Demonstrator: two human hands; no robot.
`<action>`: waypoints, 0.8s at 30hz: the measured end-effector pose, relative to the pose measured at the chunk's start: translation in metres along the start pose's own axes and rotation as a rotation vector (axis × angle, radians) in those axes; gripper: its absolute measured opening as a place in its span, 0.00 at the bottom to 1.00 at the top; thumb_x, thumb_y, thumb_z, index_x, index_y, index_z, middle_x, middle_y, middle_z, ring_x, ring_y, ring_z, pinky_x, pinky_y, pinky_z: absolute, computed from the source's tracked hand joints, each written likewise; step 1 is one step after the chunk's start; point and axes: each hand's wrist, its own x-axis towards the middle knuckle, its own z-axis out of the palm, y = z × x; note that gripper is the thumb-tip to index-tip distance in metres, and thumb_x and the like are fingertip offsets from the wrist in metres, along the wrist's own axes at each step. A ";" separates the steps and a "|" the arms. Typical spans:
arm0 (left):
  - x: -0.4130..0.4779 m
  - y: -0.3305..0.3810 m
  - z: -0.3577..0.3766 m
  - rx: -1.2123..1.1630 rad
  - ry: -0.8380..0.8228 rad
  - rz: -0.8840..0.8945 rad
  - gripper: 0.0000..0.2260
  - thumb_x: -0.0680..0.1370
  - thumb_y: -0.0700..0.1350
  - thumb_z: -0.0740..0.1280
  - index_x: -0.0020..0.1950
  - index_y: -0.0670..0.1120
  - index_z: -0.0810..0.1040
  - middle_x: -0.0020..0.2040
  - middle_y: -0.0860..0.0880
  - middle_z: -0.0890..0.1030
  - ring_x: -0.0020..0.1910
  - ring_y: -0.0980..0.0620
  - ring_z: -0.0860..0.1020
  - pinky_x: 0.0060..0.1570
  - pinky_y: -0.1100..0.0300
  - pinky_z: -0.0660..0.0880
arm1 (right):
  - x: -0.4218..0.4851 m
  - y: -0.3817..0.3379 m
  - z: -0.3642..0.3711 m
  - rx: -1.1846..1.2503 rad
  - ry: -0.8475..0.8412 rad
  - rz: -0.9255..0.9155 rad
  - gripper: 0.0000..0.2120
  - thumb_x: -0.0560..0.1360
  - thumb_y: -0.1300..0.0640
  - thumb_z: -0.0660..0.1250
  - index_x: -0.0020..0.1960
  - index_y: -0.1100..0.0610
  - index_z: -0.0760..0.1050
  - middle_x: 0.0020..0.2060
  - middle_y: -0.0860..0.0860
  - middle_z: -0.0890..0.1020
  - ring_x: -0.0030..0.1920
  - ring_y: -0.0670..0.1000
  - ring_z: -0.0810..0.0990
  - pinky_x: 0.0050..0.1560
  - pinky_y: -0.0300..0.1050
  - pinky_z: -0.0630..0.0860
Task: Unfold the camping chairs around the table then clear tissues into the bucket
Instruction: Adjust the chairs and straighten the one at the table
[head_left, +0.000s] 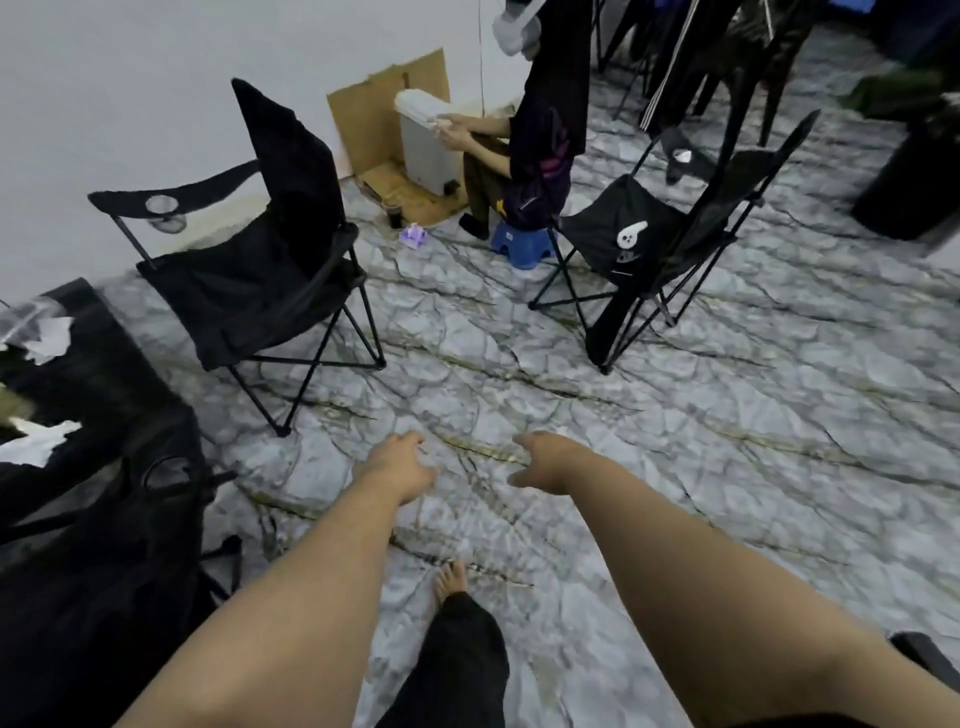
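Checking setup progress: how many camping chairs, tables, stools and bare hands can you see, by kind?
Unfolded black camping chairs: 3
Black table with tissues: 1
Blue stool: 1
Wearer's empty hands: 2, left hand, right hand
Total: 7

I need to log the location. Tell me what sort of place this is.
Probably an indoor room in a home, used as a makeshift set: a marble-patterned floor, a plain white wall, clothes hanging at the back, and unfolded camping chairs standing about.
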 end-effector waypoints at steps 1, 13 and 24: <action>0.016 0.004 -0.009 -0.013 0.013 -0.002 0.26 0.75 0.54 0.65 0.72 0.50 0.62 0.72 0.46 0.64 0.69 0.44 0.66 0.66 0.51 0.68 | 0.014 -0.003 -0.016 -0.015 0.004 -0.014 0.35 0.78 0.46 0.62 0.77 0.54 0.48 0.77 0.54 0.53 0.76 0.55 0.55 0.72 0.50 0.58; 0.225 0.051 -0.190 -0.054 0.141 -0.007 0.26 0.76 0.53 0.63 0.73 0.52 0.61 0.73 0.47 0.62 0.69 0.45 0.66 0.64 0.50 0.69 | 0.201 -0.052 -0.245 -0.109 0.073 -0.082 0.33 0.77 0.47 0.63 0.77 0.50 0.51 0.77 0.52 0.55 0.75 0.56 0.58 0.72 0.51 0.60; 0.411 0.144 -0.333 -0.144 0.416 0.036 0.24 0.78 0.50 0.61 0.73 0.50 0.61 0.73 0.49 0.64 0.70 0.47 0.65 0.65 0.51 0.67 | 0.384 -0.062 -0.456 -0.226 0.095 -0.236 0.33 0.78 0.49 0.63 0.77 0.51 0.52 0.76 0.53 0.57 0.74 0.56 0.61 0.70 0.50 0.63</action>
